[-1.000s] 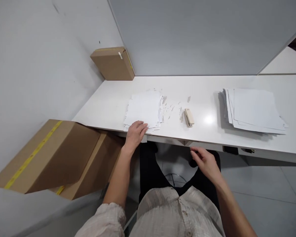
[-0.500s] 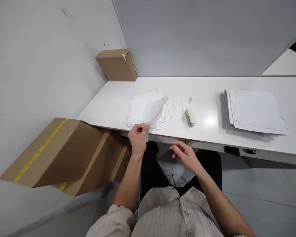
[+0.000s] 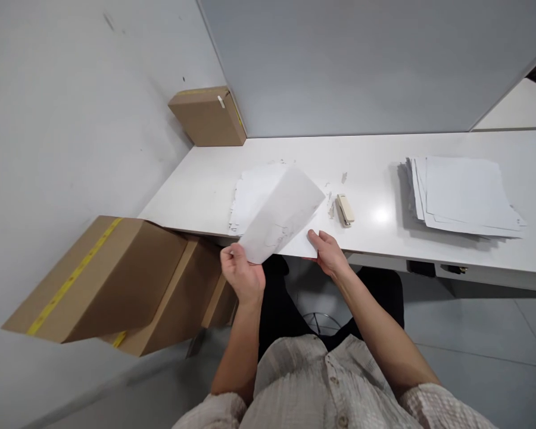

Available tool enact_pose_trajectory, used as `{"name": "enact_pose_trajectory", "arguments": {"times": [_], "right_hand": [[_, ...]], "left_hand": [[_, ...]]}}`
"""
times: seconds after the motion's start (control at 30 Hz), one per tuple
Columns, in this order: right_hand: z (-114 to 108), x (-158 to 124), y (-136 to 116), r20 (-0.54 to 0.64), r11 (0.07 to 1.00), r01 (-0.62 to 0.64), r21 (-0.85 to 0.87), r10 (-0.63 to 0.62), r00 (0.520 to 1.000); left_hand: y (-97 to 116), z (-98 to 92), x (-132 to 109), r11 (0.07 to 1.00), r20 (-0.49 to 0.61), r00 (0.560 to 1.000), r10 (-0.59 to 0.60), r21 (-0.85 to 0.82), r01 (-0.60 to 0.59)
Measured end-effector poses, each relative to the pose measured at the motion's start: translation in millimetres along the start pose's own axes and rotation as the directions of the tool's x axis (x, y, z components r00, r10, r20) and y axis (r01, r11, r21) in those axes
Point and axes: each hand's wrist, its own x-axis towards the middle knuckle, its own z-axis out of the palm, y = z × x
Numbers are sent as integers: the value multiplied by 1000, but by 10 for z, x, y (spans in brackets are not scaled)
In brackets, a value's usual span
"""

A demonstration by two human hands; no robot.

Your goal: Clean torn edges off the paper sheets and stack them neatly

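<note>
My left hand is closed on the near corner of a white paper sheet, lifted and tilted over the desk's front edge. My right hand grips the sheet's other near corner at the desk edge. Under and behind the sheet lies a pile of white papers with ragged edges. A beige stapler lies just right of the lifted sheet, with small paper scraps about it.
A second, larger stack of white sheets lies at the right of the white desk. A cardboard box stands in the back left corner. Two bigger cardboard boxes sit left of my knees, below the desk.
My left hand has lifted the top sheet off the ragged pile and drawn it toward me. My right hand rose from my lap and took hold of the sheet's other corner.
</note>
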Motion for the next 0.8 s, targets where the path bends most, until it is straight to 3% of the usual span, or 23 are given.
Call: {"name": "enact_pose_trajectory", "arguments": {"times": [0.13,0.23,0.3,0.43,0.5,0.6,0.63,0.67,0.7,0.8], "right_hand": [[-81,-73,36,-13,977,105,-186,-109,994],[-252,-288,59,-17,830,205,-519,-250,968],[-378,-476,57,-33,747,205,-632,-291,956],[-537,-863,-54,-159,722,186,-666,-381,911],[-559,-1022,-164,-263,727,232,-647,-498,827],[-534,-1163,-329,-432,749,395,-532,-641,634],[-512,-1173,-359,-477,762,459,-457,-646,597],[-482,-1162,-366,-505,779,508,-368,-626,594],[-446,-1130,-344,-512,805,527,-274,-585,629],[-314,-941,-97,-403,925,375,-61,-366,839]], "left_hand": [[197,-152,185,999,-96,995,40,30,-37],[232,-241,274,999,-177,984,-32,-11,31],[179,-273,294,992,-231,966,-119,-73,104],[-49,-271,241,951,-323,898,-300,-171,257],[-162,-251,180,932,-343,868,-359,-184,313],[-276,-230,67,908,-327,849,-415,-203,366],[-300,-229,25,902,-309,850,-428,-211,377],[-318,-231,-20,895,-289,850,-440,-217,390],[-331,-236,-66,887,-270,848,-456,-219,407],[-350,-262,-212,846,-235,814,-532,-187,499]]}}
